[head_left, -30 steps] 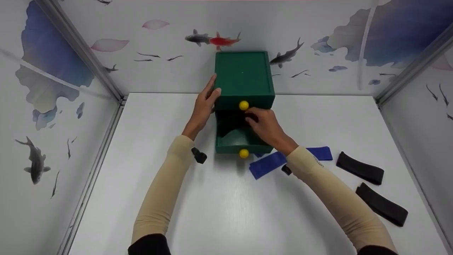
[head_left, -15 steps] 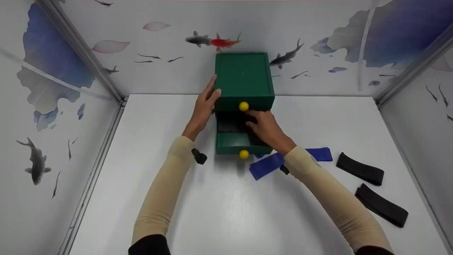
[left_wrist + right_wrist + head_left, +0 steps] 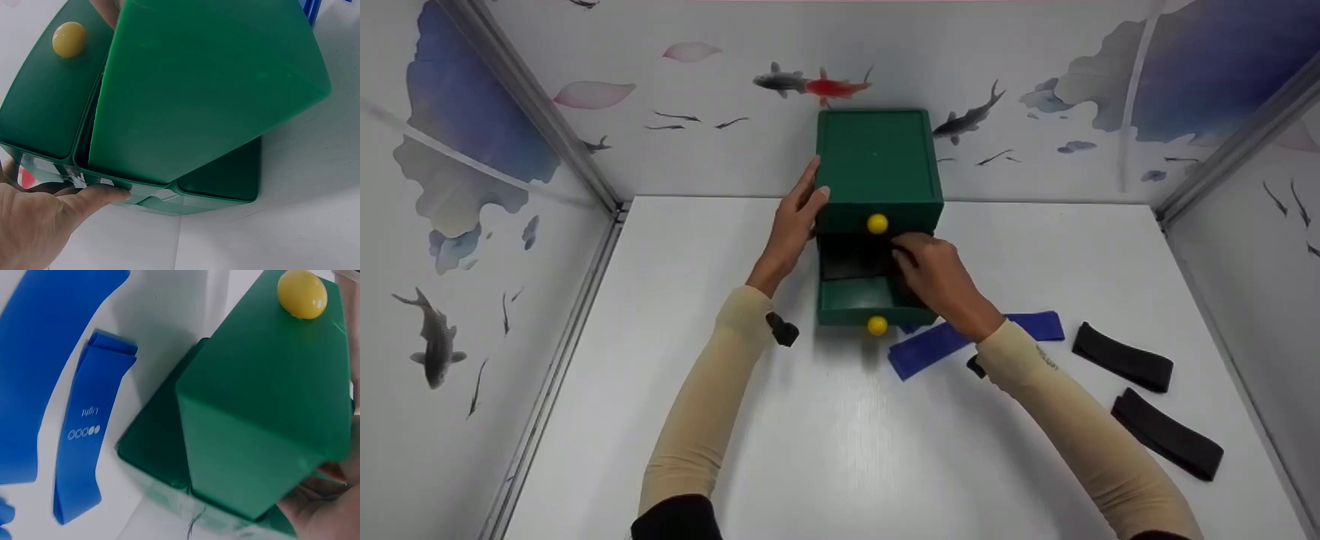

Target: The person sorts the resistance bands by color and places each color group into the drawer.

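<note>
A green drawer cabinet (image 3: 874,157) with yellow knobs stands by the back wall. One drawer (image 3: 847,306), below the top one, is pulled out. Inside it lies a dark, flat, band-like thing (image 3: 851,264), partly in shadow. Against the cabinet's left side rests my left hand (image 3: 795,217), fingers straight; its thumb (image 3: 101,198) lies along the side in the left wrist view. My right hand (image 3: 936,274) reaches into the drawer at its right, fingers bent. Its fingertips are hidden in the dark, and the drawer wall (image 3: 253,450) blocks them in the right wrist view.
Blue resistance bands (image 3: 926,352) lie folded in front of the cabinet at the right; one band (image 3: 90,422) is printed "Light". Two black folded bands (image 3: 1123,356) lie farther right on the white table (image 3: 840,450). Printed walls enclose the table's back and sides.
The dark band in the drawer, tilted with my right fingers at it one second ago, now lies flatter. My right hand has shifted slightly right. My left hand has stayed put.
</note>
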The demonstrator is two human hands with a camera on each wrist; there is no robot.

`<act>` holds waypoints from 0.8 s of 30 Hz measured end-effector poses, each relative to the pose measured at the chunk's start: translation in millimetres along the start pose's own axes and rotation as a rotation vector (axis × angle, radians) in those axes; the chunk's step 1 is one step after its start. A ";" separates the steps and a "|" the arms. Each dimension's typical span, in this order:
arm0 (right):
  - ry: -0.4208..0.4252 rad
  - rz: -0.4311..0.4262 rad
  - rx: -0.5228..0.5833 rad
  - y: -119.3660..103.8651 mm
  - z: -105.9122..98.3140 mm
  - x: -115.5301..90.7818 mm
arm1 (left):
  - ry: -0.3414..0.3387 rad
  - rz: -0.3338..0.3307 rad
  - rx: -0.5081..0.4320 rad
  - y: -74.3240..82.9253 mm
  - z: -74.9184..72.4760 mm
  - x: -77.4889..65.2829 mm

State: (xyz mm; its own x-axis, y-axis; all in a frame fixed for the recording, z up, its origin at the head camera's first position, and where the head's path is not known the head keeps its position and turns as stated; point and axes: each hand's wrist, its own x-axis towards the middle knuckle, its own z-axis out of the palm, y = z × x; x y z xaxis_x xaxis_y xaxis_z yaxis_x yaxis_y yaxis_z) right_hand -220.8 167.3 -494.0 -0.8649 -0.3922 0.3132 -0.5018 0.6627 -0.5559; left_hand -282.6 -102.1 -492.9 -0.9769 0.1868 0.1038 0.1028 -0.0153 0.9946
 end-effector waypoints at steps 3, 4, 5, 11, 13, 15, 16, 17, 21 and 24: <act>0.087 -0.057 0.018 5.2 -8.4 -9.0 | 0.001 -0.002 0.002 1.1 0.4 0.0; 0.114 -0.079 0.021 8.3 -11.0 -11.9 | 0.003 -0.003 0.003 1.2 0.4 0.2; 0.140 -0.099 0.025 11.9 -13.5 -15.3 | 0.005 -0.005 0.005 1.5 0.4 0.0; 0.338 -0.174 0.055 44.2 -23.6 -39.6 | 0.000 -0.006 0.010 1.9 0.5 0.4; 0.402 -0.175 0.068 55.6 -26.3 -48.4 | -0.002 -0.004 0.011 2.3 0.5 0.4; 0.447 -0.159 0.073 66.2 -29.8 -57.4 | 0.002 -0.003 0.016 3.0 0.5 0.1; 0.458 -0.147 0.073 71.3 -32.2 -62.1 | 0.003 -0.005 0.016 3.1 0.5 0.2; 0.467 -0.132 0.070 76.4 -34.5 -67.2 | 0.003 -0.007 0.018 2.9 0.3 0.4; 0.483 -0.057 0.051 98.1 -44.8 -90.1 | 0.001 -0.019 0.017 3.1 0.2 0.1; 0.503 0.001 0.048 113.5 -52.4 -107.8 | -0.001 -0.017 0.014 3.0 -0.3 0.1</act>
State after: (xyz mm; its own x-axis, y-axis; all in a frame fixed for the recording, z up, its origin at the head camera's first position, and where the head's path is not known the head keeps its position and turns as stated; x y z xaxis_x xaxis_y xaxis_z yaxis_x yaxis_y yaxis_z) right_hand -185.0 318.2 -550.6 -0.7692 -0.0283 0.6384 -0.5104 0.6282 -0.5872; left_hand -282.5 -102.4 -489.8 -0.9784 0.1877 0.0864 0.0882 0.0012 0.9961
